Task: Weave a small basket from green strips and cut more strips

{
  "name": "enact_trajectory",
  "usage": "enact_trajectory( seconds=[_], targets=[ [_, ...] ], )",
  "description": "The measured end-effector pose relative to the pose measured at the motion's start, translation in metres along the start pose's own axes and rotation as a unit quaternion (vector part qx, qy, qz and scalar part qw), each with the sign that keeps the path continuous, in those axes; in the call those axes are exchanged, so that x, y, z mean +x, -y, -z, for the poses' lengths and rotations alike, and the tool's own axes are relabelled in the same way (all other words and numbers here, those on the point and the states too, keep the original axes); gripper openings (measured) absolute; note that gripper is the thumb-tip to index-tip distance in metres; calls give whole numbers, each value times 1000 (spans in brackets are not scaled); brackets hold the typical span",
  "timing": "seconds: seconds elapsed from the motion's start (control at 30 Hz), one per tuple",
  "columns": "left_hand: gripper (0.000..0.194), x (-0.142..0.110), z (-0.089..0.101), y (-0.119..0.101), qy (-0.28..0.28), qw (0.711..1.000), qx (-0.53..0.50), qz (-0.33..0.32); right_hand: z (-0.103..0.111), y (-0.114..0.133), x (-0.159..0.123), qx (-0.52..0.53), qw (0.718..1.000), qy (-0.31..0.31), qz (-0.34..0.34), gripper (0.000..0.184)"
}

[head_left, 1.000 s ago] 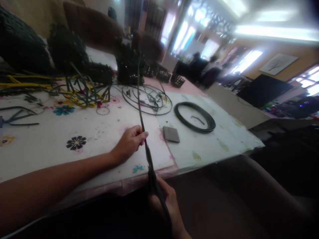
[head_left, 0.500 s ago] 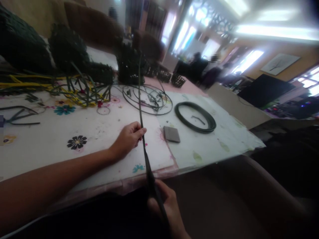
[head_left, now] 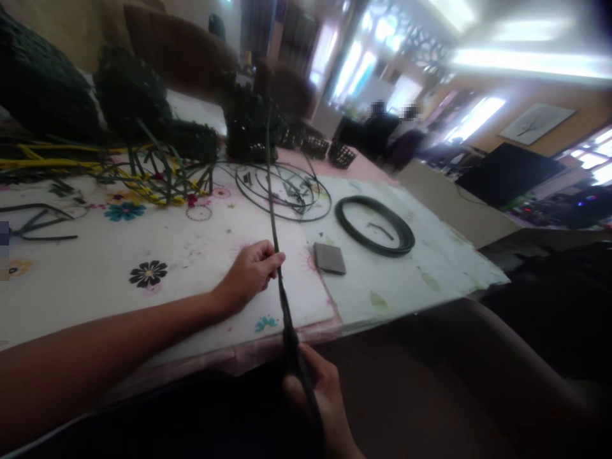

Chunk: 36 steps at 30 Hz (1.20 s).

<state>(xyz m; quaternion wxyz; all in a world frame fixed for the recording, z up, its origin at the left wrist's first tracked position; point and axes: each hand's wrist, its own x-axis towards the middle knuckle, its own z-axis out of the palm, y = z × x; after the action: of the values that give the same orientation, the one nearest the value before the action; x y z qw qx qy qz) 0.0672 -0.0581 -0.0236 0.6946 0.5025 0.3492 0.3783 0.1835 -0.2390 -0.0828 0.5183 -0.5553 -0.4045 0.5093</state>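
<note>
My left hand (head_left: 252,273) has slid back down the long dark green strip (head_left: 272,217) toward my right hand (head_left: 318,395) — both hands pinch it taut over the worktop (head_left: 191,268).

Dark coiled ring (head_left: 375,225) is lying on the counter (head_left: 191,255); grey pad (head_left: 329,257) sitting just beside it on the near side. Loose wire loops (head_left: 282,191) lying near it, dark woven baskets (head_left: 248,124) standing beyond those.

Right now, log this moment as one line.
left hand: pinches long dark green strip | right hand: grips strip's near end below table edge | nearby: grey flat block, dark coiled ring
</note>
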Motion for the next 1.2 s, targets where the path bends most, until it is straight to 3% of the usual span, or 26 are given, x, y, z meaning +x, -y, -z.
enact_trajectory(
  seconds=[0.23,0.5,0.83,1.2],
  targets=[
    [23,5,7,-3,-13,999,35,-19,2,7,-2,-25,999,21,11,34],
    [20,6,7,-10,-2,1000,7,-1,1,-13,-8,11,1000,-14,-9,43],
    [21,2,2,-7,-10,1000,5,17,1,16,-5,-5,1000,14,-3,46],
    [24,6,7,-6,-11,1000,8,5,5,12,-4,-36,999,22,-2,39]
  ],
)
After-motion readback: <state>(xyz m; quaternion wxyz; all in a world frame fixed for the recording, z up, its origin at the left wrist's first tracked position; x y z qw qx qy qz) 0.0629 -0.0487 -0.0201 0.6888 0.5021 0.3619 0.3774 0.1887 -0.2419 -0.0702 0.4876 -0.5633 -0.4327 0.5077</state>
